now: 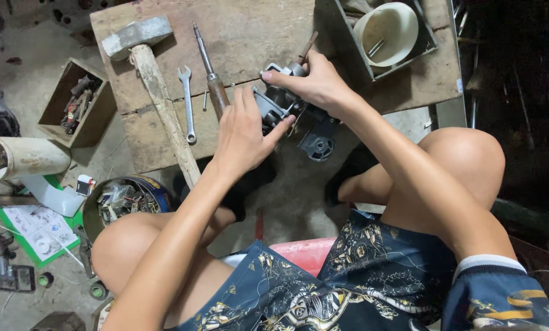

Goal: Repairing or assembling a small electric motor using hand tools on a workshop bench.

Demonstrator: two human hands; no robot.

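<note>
My left hand and my right hand both grip a dark grey metal machine part at the near edge of a low wooden table. The left hand clasps its left side, thumb across the front. The right hand covers its top, and a thin brown rod sticks up past the fingers. A round black piece of the part hangs below the table edge. A wooden-handled screwdriver lies just left of my left hand.
A sledgehammer and a spanner lie on the table. A metal tray holds a white bowl at the back right. On the floor to the left are a box of tools, a tin of parts and a white pipe.
</note>
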